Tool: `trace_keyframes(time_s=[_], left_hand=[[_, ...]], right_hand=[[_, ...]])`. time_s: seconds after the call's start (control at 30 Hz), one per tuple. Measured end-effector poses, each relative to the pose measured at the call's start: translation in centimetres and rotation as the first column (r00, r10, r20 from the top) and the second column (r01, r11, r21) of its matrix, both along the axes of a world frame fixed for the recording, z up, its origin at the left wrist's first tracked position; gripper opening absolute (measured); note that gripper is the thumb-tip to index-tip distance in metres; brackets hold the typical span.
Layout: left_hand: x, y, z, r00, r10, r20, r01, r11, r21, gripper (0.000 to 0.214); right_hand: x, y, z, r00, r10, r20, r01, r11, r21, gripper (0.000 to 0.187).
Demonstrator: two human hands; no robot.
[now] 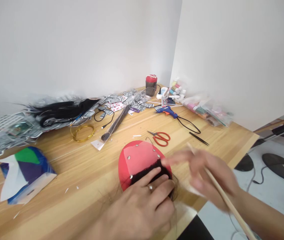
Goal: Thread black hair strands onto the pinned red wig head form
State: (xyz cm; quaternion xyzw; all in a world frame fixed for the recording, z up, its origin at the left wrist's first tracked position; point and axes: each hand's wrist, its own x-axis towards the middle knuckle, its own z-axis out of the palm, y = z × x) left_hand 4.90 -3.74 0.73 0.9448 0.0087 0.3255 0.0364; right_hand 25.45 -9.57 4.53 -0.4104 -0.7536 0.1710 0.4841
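A red rounded pad point(124, 165) rests on the table in front of me, with a pink sheet point(139, 155) fixed over it by several silver pins. Dark hair or fibre point(142, 172) lies along the lower part of the sheet, and loose strands stick out around the pad. My left hand point(142, 203) lies over this dark patch with its fingers stretched out, a ring on one of them. My right hand point(206, 173), smeared by motion, grips a long thin wooden stick point(224, 196); its index finger points at the dark edge. The stick's tip is blurred.
Red-handled scissors point(162, 137), black tweezers point(198, 138) and a blue glue gun point(168, 112) lie beyond the pad. Gold wire point(83, 133), black hair bundles point(64, 110) and scattered cards point(115, 103) are further left. A coloured packet point(29, 173) lies left; the table edge is right.
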Motion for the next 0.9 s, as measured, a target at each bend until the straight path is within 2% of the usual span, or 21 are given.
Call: trace_keyframes(time_s=[0.07, 0.1, 0.2, 0.23, 0.3, 0.4, 0.47, 0.53, 0.63, 0.7, 0.8, 0.9], left_hand=[[-0.4, -0.6, 0.9, 1.0, 0.001, -0.005, -0.001, 1.0, -0.009, 0.022], [-0.8, -0.9, 1.5, 0.999, 0.02, -0.025, -0.02, 1.0, -0.022, 0.023], [-2.4, -1.4, 3.0, 0.986, 0.094, -0.138, -0.113, 0.984, -0.141, 0.015], [-2.9, -1.3, 3.3, 0.983, 0.102, -0.153, -0.132, 0.971, -0.199, 0.01], [-3.4, -0.9, 3.4, 0.984, 0.134, -0.114, -0.161, 0.947, -0.279, 0.019], [-2.9, 0.1, 2.9, 0.978, 0.188, -0.093, -0.208, 0.925, -0.317, 0.028], [-2.0, 0.7, 2.5, 0.974, 0.2, -0.103, -0.223, 0.923, -0.313, 0.028], [-1.2, 1.3, 2.3, 0.975, 0.2, -0.101, -0.222, 0.927, -0.303, 0.026], [-0.2, 2.2, 2.2, 0.976, 0.197, -0.09, -0.215, 0.936, -0.28, 0.02], [0.2, 3.0, 2.1, 0.978, 0.193, -0.077, -0.206, 0.945, -0.252, 0.017], [0.8, 3.7, 1.6, 0.986, 0.162, -0.043, -0.167, 0.97, -0.176, 0.026], [1.1, 3.7, 0.8, 0.994, 0.11, -0.012, -0.11, 0.99, -0.082, 0.03]], right_hand=[[0.5, 2.5, -2.0, 0.998, -0.057, -0.032, 0.056, 0.998, -0.02, 0.013], [0.4, 3.6, -3.1, 0.999, -0.035, 0.019, 0.035, 0.999, -0.03, 0.011], [-0.7, 5.4, -5.7, 0.978, 0.136, 0.157, -0.148, 0.987, 0.066, 0.016], [-1.2, 5.4, -6.2, 0.964, 0.177, 0.2, -0.198, 0.976, 0.092, 0.019], [-2.1, 4.8, -6.7, 0.927, 0.205, 0.313, -0.256, 0.958, 0.13, 0.026], [-2.7, 3.4, -7.0, 0.867, 0.142, 0.477, -0.281, 0.931, 0.234, 0.033], [-2.9, 2.6, -7.3, 0.844, 0.102, 0.526, -0.309, 0.895, 0.321, 0.033], [-3.1, 2.0, -7.8, 0.826, 0.104, 0.555, -0.368, 0.844, 0.389, 0.025], [-3.5, 1.4, -8.6, 0.834, 0.112, 0.541, -0.411, 0.78, 0.472, 0.021], [-3.9, 1.3, -9.1, 0.852, 0.102, 0.514, -0.393, 0.773, 0.498, 0.025], [-4.0, 1.5, -9.5, 0.862, 0.098, 0.498, -0.388, 0.76, 0.522, 0.025], [-3.2, 1.2, -9.5, 0.809, 0.133, 0.573, -0.478, 0.715, 0.509, 0.029]])
